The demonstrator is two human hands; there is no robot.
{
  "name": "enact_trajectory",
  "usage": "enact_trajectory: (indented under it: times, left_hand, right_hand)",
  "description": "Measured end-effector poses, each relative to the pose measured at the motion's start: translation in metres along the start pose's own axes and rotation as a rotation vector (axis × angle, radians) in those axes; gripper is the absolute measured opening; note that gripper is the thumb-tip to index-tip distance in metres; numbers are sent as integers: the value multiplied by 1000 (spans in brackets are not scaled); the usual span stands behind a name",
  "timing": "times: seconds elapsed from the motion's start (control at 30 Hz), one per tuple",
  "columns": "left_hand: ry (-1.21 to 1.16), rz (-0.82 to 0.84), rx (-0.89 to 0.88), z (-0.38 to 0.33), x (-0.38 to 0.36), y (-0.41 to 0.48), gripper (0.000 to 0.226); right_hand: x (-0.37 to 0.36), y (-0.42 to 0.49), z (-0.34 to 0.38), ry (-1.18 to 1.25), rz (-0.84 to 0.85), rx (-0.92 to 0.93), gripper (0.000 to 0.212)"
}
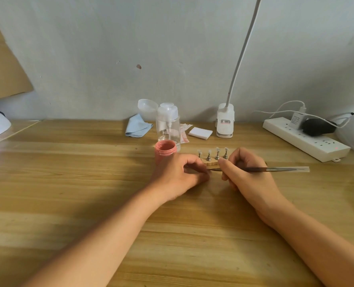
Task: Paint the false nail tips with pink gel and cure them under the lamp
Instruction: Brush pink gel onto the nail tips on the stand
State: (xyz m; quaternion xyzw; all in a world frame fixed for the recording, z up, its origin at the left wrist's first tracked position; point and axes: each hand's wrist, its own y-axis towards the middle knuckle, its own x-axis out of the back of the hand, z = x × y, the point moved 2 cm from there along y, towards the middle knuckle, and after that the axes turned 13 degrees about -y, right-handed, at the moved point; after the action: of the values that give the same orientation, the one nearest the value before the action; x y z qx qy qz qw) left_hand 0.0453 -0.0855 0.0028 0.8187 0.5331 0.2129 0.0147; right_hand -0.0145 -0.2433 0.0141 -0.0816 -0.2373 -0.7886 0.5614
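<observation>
False nail tips [217, 149] are being kept upright on stands [217, 156] beside the open gel jar [165, 150] for easy reach. The brush [275, 169] is being pinched in the right grip [248, 172]. What the curled left grip [180, 175] is grasping cannot be told.

**Clutter Along the Wall**

A clear pump bottle [167, 125], cap flipped open, stood on the wooden table [68, 183]. A folded blue cloth [137, 126] lay left of it and white pads [200, 132] right. Beyond the pads stood a clip-on desk lamp [225, 121], then a power strip [304, 139] carrying a white charger [296, 120] and a black plug [314, 126].

Four nail tips [217, 149], one brush [275, 169]
</observation>
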Motion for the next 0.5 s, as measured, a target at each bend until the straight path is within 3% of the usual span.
enact_trajectory:
  times: [0.17, 0.37, 0.5]
  left_hand:
    - [-14, 15, 4, -1, 0, -1, 22]
    - [-15, 19, 28, 0, 1, 0, 10]
    - [-14, 25, 35, 1, 1, 0, 8]
  right_hand:
    - [2, 2, -3, -58, -3, -37, 18]
    - [5, 3, -4, 98, -72, -80, 20]
    - [3, 0, -1, 103, -22, -40, 21]
